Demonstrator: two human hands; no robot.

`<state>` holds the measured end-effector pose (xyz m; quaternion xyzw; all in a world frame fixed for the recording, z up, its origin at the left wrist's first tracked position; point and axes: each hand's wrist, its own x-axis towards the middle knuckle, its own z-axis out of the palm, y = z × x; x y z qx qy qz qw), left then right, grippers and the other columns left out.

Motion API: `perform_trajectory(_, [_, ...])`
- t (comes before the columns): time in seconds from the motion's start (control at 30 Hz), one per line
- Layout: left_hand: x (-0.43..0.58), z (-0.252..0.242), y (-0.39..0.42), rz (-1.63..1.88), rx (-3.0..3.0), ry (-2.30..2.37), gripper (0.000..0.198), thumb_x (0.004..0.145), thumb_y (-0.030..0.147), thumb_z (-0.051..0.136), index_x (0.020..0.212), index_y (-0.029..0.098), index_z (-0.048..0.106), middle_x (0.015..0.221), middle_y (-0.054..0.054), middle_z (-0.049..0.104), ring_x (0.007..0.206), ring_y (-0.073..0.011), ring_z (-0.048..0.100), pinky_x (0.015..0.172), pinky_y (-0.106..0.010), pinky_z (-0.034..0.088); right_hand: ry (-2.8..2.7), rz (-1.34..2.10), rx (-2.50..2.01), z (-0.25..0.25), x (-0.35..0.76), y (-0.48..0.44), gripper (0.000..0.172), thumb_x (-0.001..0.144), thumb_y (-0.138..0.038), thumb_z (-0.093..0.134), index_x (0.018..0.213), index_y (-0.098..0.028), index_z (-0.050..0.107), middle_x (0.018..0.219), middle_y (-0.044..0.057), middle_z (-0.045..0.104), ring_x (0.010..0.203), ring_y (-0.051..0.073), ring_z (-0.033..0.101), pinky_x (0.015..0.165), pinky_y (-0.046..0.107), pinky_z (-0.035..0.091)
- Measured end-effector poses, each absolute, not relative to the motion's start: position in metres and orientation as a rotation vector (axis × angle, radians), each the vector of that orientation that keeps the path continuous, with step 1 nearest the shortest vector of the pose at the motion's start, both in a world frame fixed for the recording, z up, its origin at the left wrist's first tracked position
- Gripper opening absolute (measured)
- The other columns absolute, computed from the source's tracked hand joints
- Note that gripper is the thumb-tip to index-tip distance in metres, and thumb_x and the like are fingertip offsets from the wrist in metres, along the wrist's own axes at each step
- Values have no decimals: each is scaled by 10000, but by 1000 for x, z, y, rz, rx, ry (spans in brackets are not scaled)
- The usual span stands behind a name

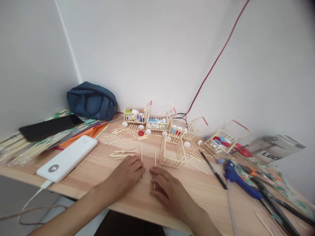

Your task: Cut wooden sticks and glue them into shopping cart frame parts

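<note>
My left hand (pixel 129 172) rests low over the table, its fingers closed at a thin wooden stick (pixel 141 151) that lies lengthwise and meets another stick at its far end. Across a small gap, my right hand (pixel 169 191) has its fingers and thumb bent around a second upright-lying wooden stick (pixel 155 159). Just beyond my right hand stands an open basket frame (pixel 172 160) built from sticks. Loose cut sticks (pixel 121 154) lie in a pile beyond my left hand. The undersides of my fingertips are partly hidden.
Small stick carts (pixel 157 124) holding bottle caps line the wall. On the right lie a black pen (pixel 214 170), a blue glue gun (pixel 242 182) and pliers (pixel 273 200). A white power bank (pixel 69 157), a phone (pixel 50 126) and a blue pouch (pixel 92 100) occupy the left.
</note>
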<state>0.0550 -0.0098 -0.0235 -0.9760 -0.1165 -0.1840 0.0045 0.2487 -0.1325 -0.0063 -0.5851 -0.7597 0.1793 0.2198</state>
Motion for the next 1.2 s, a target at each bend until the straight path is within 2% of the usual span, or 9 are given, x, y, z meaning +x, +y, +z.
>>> perform_trajectory(0.17, [50, -27, -13, -664, -3142, -356, 83, 882, 114, 564, 943, 157, 599, 962, -45, 579, 940, -186, 483, 863, -333, 388, -2141, 449, -1560, -9, 252, -139, 149, 851, -189, 651, 965, -229, 565, 1370, 41, 508, 1254, 171, 471, 1049, 288, 390])
perform_trajectory(0.33, [49, -21, -1, -588, -3303, -415, 90, 883, 105, 554, 863, 180, 599, 930, -13, 584, 914, -163, 491, 801, -296, 382, -2148, 324, -1537, -7, 254, -135, 64, 890, -213, 608, 948, -227, 585, 1132, 37, 609, 1079, 194, 531, 960, 359, 426])
perform_trajectory(0.5, [46, -15, 2, -665, -3473, -598, 142, 911, 131, 478, 870, 191, 599, 996, -13, 612, 940, -149, 538, 817, -277, 420, -2171, 322, -1472, -11, 253, -133, 22, 917, -201, 565, 920, -205, 586, 1065, 43, 622, 1008, 182, 541, 904, 338, 449])
perform_trajectory(0.6, [41, -15, -4, -704, -3493, -436, 122, 921, 166, 494, 863, 184, 600, 1093, -36, 611, 1039, -156, 531, 909, -278, 416, -2187, 305, -1443, -11, 252, -133, 63, 932, -180, 529, 921, -192, 590, 1027, 57, 632, 980, 187, 549, 883, 341, 460])
perform_trajectory(0.77, [41, -21, -17, -750, -3412, -386, 96, 925, 162, 503, 926, 191, 594, 1036, -34, 612, 993, -154, 520, 905, -283, 430, -2223, 338, -1492, -3, 250, -134, 68, 924, -187, 547, 919, -197, 614, 1032, 53, 628, 976, 176, 552, 870, 308, 469])
perform_trajectory(1.0, [45, -24, -45, -466, -3192, -408, 114, 876, 80, 521, 886, 165, 597, 943, -53, 607, 932, -194, 521, 901, -358, 445, -2341, 251, -1503, -1, 246, -144, 146, 907, -131, 556, 806, -204, 633, 894, 24, 645, 860, 151, 574, 761, 256, 480])
perform_trajectory(1.1, [44, -22, -54, -553, -3241, -485, 139, 886, 95, 513, 951, 182, 600, 973, -47, 608, 942, -192, 529, 889, -354, 455, -2285, 194, -1472, -2, 250, -154, 125, 922, -183, 543, 879, -218, 655, 937, 32, 660, 882, 159, 589, 789, 273, 481])
perform_trajectory(1.2, [46, -21, -57, -758, -3266, -633, 218, 899, 87, 464, 1035, 192, 597, 1060, -59, 605, 948, -181, 544, 862, -331, 474, -2038, -11, -1494, -3, 264, -162, 159, 939, -212, 501, 1001, -223, 648, 1013, 64, 654, 953, 185, 593, 830, 311, 482])
